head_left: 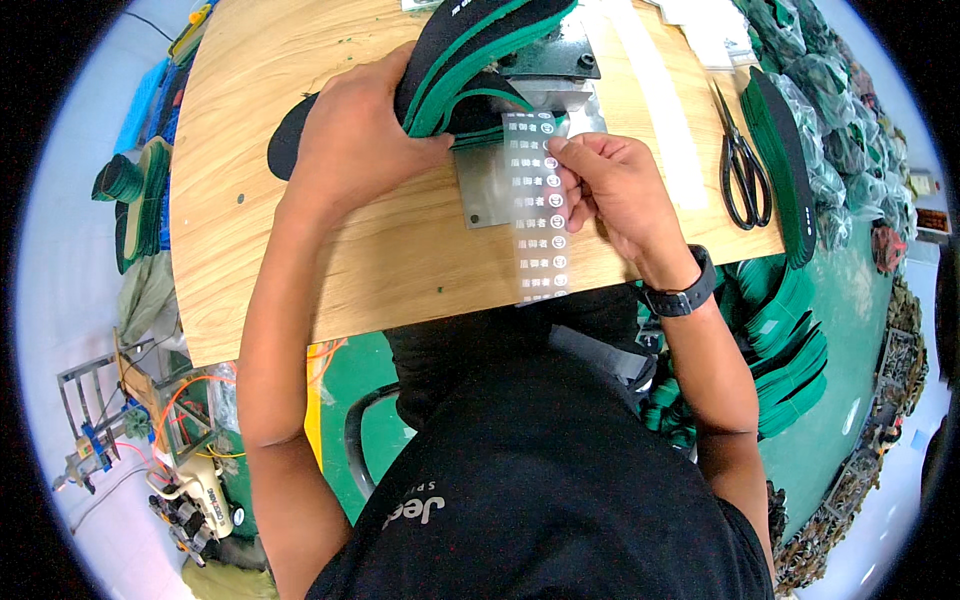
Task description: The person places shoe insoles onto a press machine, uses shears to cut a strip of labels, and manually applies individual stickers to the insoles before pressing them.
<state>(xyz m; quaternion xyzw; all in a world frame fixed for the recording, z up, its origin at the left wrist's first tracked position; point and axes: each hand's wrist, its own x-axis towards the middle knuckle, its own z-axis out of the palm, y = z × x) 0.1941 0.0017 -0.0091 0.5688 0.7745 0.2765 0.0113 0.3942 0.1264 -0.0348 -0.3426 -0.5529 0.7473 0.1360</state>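
My left hand (355,130) is wrapped round a fanned stack of black-topped green shoe insoles (470,55), tilted over the table's far middle. One black rounded insole end (289,138) shows to the left of that hand. With thumb and fingers pinched, my right hand (615,190) grips the right edge of a clear label strip (534,225) bearing a column of white printed marks. The strip hangs over the table's near edge. Behind its top end stands a small metal press (550,70), partly hidden by the insoles, with a flat metal plate (482,190) below.
Black-handled scissors (745,175) and another insole stack (785,150) lie along the right side of the wooden table (240,280). Plastic bags of insoles (820,90) are heaped beyond. More green insoles (780,350) are piled below the table's right edge; others (148,205) stand at left.
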